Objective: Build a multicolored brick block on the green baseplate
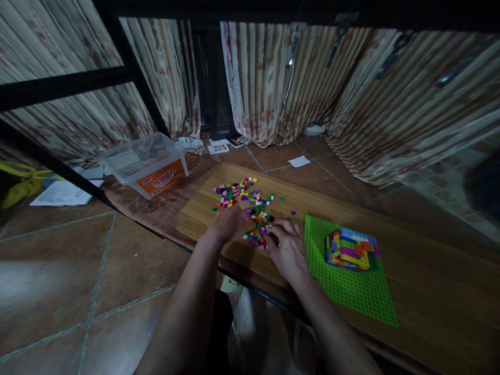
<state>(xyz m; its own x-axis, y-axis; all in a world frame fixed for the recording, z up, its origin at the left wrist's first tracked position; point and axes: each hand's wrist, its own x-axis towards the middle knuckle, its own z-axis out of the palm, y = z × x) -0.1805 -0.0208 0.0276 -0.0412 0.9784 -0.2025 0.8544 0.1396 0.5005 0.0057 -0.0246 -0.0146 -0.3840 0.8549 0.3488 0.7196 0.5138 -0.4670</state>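
Observation:
Many small building bricks (234,192) in mixed colours lie loose in a spread-out heap on the wooden board. At the left side of the heap is my left hand (231,224), its fingers curled inward; whatever they hold is hidden. My right hand (288,249) reaches into the near right part of the heap, thumb and index finger closing at a small pink-purple brick (266,229). To the right lies a green baseplate (344,291). A multicoloured block built of bricks (350,250) stands on it, apart from both hands.
A clear plastic box (144,159) with an orange label sits at the left on a brown patterned cloth (136,211). Black metal bars (130,73) cross the upper left. Striped curtains (273,83) hang behind. Papers (299,161) lie beyond the board (433,291).

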